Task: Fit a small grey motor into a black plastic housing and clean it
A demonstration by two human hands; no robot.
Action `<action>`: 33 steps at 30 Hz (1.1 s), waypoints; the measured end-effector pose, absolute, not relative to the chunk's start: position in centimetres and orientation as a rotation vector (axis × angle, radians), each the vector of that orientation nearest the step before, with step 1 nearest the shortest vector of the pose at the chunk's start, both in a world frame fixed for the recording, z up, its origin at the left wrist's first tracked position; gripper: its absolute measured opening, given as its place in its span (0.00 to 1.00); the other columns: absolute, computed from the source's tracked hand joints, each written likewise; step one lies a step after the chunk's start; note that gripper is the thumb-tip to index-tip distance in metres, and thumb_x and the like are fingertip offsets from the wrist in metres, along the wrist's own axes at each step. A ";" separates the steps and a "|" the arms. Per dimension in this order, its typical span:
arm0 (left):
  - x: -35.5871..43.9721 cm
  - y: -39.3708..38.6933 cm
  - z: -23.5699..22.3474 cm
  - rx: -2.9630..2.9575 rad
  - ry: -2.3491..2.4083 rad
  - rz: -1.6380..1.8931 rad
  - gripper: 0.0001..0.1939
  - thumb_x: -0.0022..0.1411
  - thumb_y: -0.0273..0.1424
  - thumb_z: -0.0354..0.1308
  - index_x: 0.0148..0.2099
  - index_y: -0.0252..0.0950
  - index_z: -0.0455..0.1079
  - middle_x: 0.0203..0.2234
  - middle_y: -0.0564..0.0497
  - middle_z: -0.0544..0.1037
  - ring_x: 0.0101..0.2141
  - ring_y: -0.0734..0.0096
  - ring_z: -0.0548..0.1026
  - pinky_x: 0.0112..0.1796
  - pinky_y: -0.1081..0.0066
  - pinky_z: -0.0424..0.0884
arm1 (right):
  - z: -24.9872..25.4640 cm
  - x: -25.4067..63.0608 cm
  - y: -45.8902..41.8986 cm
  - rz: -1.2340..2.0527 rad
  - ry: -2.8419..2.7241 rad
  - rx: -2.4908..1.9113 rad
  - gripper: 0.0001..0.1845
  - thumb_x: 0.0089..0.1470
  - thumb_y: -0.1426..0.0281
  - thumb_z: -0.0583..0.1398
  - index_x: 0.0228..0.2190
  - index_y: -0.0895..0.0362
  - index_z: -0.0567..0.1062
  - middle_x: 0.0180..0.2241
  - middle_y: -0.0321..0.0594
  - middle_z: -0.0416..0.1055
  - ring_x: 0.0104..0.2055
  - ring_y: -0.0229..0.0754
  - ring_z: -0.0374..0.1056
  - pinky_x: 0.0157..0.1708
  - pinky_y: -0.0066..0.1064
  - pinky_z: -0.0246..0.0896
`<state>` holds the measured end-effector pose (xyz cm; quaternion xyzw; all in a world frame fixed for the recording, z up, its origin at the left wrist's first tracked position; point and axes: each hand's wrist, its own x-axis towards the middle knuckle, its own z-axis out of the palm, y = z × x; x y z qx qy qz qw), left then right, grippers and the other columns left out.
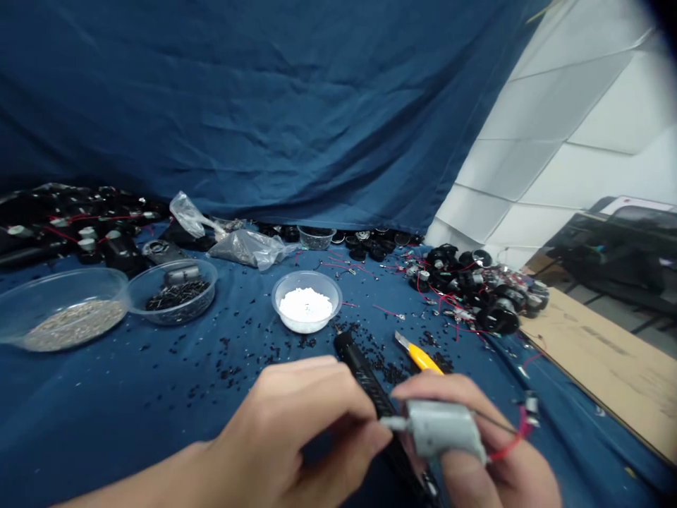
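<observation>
A small silver-grey electric motor (444,429) lies in my right hand (502,451), gripped between the thumb and fingers. Red and dark wires (510,444) trail from its rear end, with a small metal piece (531,406) near them. My left hand (301,430) pinches the tip of the pale shaft (395,423) that sticks out of the motor's front; whether a tiny part sits between those fingertips is hidden. Beneath both hands lies a black pen-shaped electric screwdriver (364,370), partly covered. Just beyond my right hand is a yellow utility knife (420,356).
A bowl of white bits (307,326) stands ahead, with small black pieces (381,353) scattered around. At left are a bowl of screws (177,317) and a bowl of small grains (68,339). Black parts and wired motors (476,289) pile up at right, beside cardboard (603,360).
</observation>
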<state>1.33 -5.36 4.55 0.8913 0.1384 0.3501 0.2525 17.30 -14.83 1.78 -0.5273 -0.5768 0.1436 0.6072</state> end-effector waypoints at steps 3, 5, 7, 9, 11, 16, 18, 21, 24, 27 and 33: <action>5.5 -0.7 4.7 2.695 0.547 0.742 0.14 0.71 0.30 0.46 0.33 0.37 0.67 0.24 0.56 0.73 0.26 0.77 0.72 0.31 0.76 0.70 | 0.1 21.8 -13.0 -0.050 -1.240 -1.321 0.15 0.62 0.55 0.56 0.40 0.51 0.75 0.27 0.36 0.68 0.27 0.39 0.65 0.28 0.30 0.59; 8.9 4.0 4.1 2.816 0.647 0.564 0.09 0.70 0.30 0.50 0.37 0.34 0.69 0.29 0.54 0.76 0.31 0.73 0.74 0.36 0.70 0.72 | -1.7 24.3 -11.7 -0.105 -1.158 -1.355 0.13 0.63 0.59 0.56 0.39 0.54 0.75 0.32 0.39 0.69 0.32 0.42 0.67 0.29 0.32 0.59; 12.4 9.2 3.2 2.908 0.743 0.382 0.08 0.67 0.32 0.56 0.40 0.32 0.71 0.34 0.50 0.77 0.36 0.66 0.76 0.41 0.61 0.73 | -3.2 25.9 -10.7 -0.099 -1.085 -1.384 0.12 0.64 0.63 0.54 0.39 0.56 0.74 0.35 0.41 0.70 0.35 0.43 0.69 0.28 0.32 0.58; 16.0 13.8 2.2 2.957 0.873 0.252 0.10 0.66 0.34 0.58 0.45 0.32 0.71 0.42 0.47 0.76 0.42 0.63 0.75 0.44 0.57 0.73 | -3.9 26.8 -10.3 -0.095 -1.039 -1.406 0.11 0.65 0.64 0.53 0.39 0.56 0.73 0.36 0.42 0.70 0.35 0.44 0.68 0.26 0.31 0.58; 19.4 17.4 1.3 2.971 0.997 0.178 0.13 0.67 0.35 0.58 0.50 0.32 0.70 0.46 0.45 0.74 0.45 0.60 0.75 0.46 0.55 0.72 | -4.1 27.2 -10.1 -0.105 -1.029 -1.419 0.11 0.64 0.64 0.54 0.38 0.55 0.74 0.36 0.40 0.70 0.34 0.43 0.68 0.27 0.31 0.60; 26.6 22.3 -0.7 2.923 1.247 0.075 0.16 0.67 0.37 0.57 0.52 0.32 0.68 0.48 0.44 0.74 0.45 0.59 0.75 0.45 0.55 0.73 | -3.6 28.7 -9.7 -0.226 -1.159 -1.383 0.08 0.62 0.68 0.55 0.42 0.55 0.72 0.34 0.37 0.71 0.31 0.39 0.67 0.30 0.28 0.62; 28.4 23.6 -1.6 2.903 1.310 0.027 0.17 0.67 0.37 0.57 0.53 0.33 0.68 0.49 0.44 0.73 0.46 0.59 0.74 0.45 0.55 0.73 | -3.5 29.5 -9.5 -0.241 -1.210 -1.366 0.08 0.60 0.70 0.56 0.42 0.56 0.71 0.33 0.36 0.70 0.28 0.36 0.65 0.27 0.26 0.61; 29.7 25.2 -3.0 2.898 1.363 -0.042 0.17 0.67 0.37 0.57 0.54 0.33 0.67 0.50 0.44 0.72 0.46 0.58 0.74 0.46 0.55 0.73 | -3.5 30.4 -9.1 -0.227 -1.144 -1.416 0.07 0.60 0.68 0.57 0.40 0.56 0.72 0.36 0.38 0.70 0.34 0.38 0.66 0.30 0.26 0.61; 29.6 25.9 -3.6 2.918 1.361 -0.067 0.17 0.67 0.37 0.56 0.54 0.33 0.67 0.50 0.43 0.72 0.46 0.58 0.74 0.46 0.54 0.73 | -3.3 30.8 -8.9 -0.181 -1.038 -1.434 0.07 0.59 0.68 0.57 0.37 0.58 0.73 0.36 0.40 0.70 0.35 0.38 0.65 0.27 0.25 0.60; 29.1 25.7 -3.2 2.941 1.335 -0.045 0.17 0.67 0.36 0.57 0.55 0.33 0.67 0.50 0.43 0.72 0.46 0.58 0.74 0.45 0.54 0.73 | -3.0 30.6 -8.9 -0.104 -0.988 -1.407 0.08 0.60 0.68 0.56 0.35 0.59 0.73 0.33 0.37 0.69 0.28 0.34 0.62 0.22 0.24 0.56; 28.9 24.6 -2.3 2.971 1.257 -0.016 0.15 0.67 0.35 0.57 0.52 0.33 0.68 0.47 0.45 0.74 0.43 0.61 0.75 0.43 0.57 0.74 | -3.5 29.8 -8.4 0.124 -1.024 -1.377 0.11 0.62 0.68 0.54 0.30 0.59 0.71 0.22 0.30 0.60 0.18 0.30 0.54 0.17 0.24 0.47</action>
